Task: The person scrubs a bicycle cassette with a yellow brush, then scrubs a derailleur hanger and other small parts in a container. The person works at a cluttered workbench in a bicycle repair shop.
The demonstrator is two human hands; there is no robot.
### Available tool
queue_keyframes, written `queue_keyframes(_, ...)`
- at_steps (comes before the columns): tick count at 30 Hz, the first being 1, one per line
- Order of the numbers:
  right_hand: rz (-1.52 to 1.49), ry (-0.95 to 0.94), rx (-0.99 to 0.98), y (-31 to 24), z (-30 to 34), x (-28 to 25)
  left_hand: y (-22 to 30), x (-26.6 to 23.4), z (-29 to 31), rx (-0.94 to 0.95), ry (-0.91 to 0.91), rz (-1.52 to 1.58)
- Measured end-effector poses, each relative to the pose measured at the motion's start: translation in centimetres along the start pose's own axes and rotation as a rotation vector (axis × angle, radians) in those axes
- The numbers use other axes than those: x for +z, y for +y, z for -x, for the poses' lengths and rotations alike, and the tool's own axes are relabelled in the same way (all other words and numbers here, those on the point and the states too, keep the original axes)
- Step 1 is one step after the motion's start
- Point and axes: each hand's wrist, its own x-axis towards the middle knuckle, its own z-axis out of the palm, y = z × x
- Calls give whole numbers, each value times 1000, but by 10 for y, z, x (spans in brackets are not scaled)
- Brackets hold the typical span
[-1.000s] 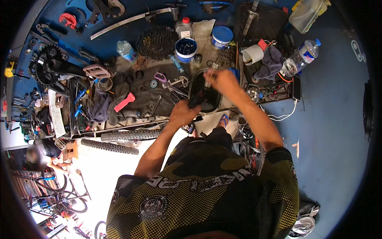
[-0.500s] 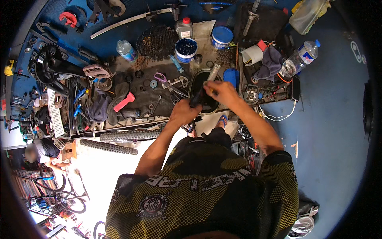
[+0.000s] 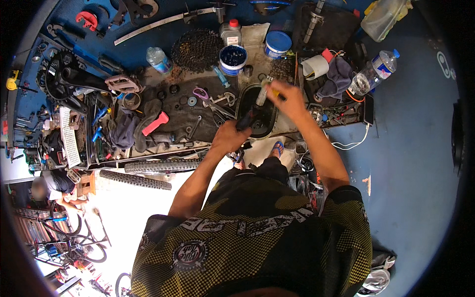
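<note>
Overhead, the head view shows 1 person bent over a cluttered workbench (image 3: pixel 188 116), both hands meeting above a dark oval basin (image 3: pixel 257 111) near the bench's front edge. Left hand (image 3: pixel 228 137) is closed around the lower, dark end of a slim cylindrical part (image 3: pixel 256 106); right hand (image 3: pixel 284 99) is closed on its upper, paler metallic end, fingers pinched round it. Long axis of the part runs from lower left to upper right, upper end pointing away from the person toward a blue tub (image 3: pixel 232 58). Judged from its look, the part is rigid metal, fairly light for its length, and probably greasy, so slippery; the safest hold is at both ends, as now, with the middle over the basin. Nearby lie a red handle (image 3: pixel 154 123), a cassette of sprockets (image 3: pixel 198 48) and 2 plastic bottles, 1 (image 3: pixel 373 74) to the right.
</note>
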Motion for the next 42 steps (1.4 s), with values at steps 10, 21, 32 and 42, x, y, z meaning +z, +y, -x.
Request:
queue_keyframes(10, -487, 77, 662, 21, 22, -5, -40, -9, -15, 25, -62, 301)
queue_keyframes(21, -24, -144, 392, 20, 45, 14, -65, -26, -23, -23, -151, 792)
queue_keyframes(32, -167, 78, 473, 16, 52, 35, -61, -35, -25, -83, -143, 819)
queue_keyframes(42, -308, 178, 159, -12, 54, 45, -56, -29, -23, -52, -147, 752)
